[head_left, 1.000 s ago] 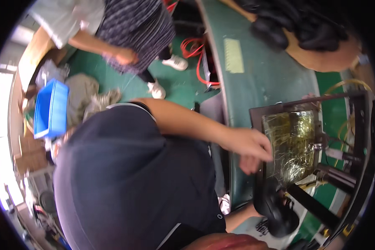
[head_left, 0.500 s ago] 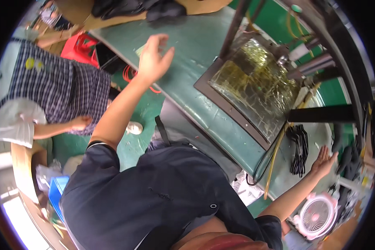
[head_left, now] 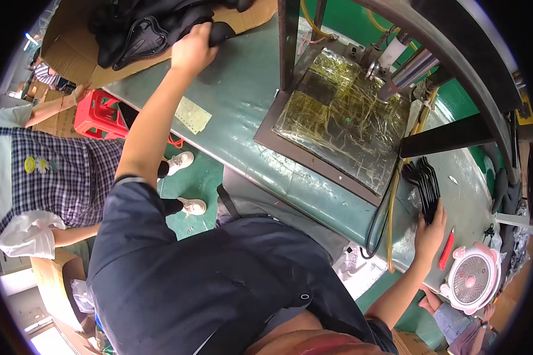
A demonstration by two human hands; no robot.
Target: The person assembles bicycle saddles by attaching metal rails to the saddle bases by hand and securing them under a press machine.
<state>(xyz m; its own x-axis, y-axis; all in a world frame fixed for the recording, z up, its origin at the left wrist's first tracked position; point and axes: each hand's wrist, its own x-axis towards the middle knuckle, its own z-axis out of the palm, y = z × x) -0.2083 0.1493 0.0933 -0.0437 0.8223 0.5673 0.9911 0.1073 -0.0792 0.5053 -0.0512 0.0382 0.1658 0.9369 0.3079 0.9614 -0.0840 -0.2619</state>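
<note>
At the far left, my left hand (head_left: 192, 50) has its fingers curled over a soft-looking black piece (head_left: 220, 34) at the edge of an open cardboard box. A heap of similar black pieces lies in that box, among them a molded black piece (head_left: 141, 42) with a raised outline. On the right, my right hand (head_left: 431, 231) closes round the near end of a bundle of thin black strips (head_left: 425, 184) lying on the green table. Part of the bundle's end is hidden by the fingers.
A press with dark posts and a film-covered plate (head_left: 343, 118) stands between my hands. Yellow hose (head_left: 391, 228) hangs over the table edge. Near my right hand lie a red-handled tool (head_left: 447, 249) and a pink fan (head_left: 471, 278). A person in a checked apron (head_left: 47, 171) stands left, by a red stool (head_left: 98, 115).
My left hand has moved away from me to the cardboard box and taken hold of a black piece. My right hand has come left onto the black strips. The view has shifted.
</note>
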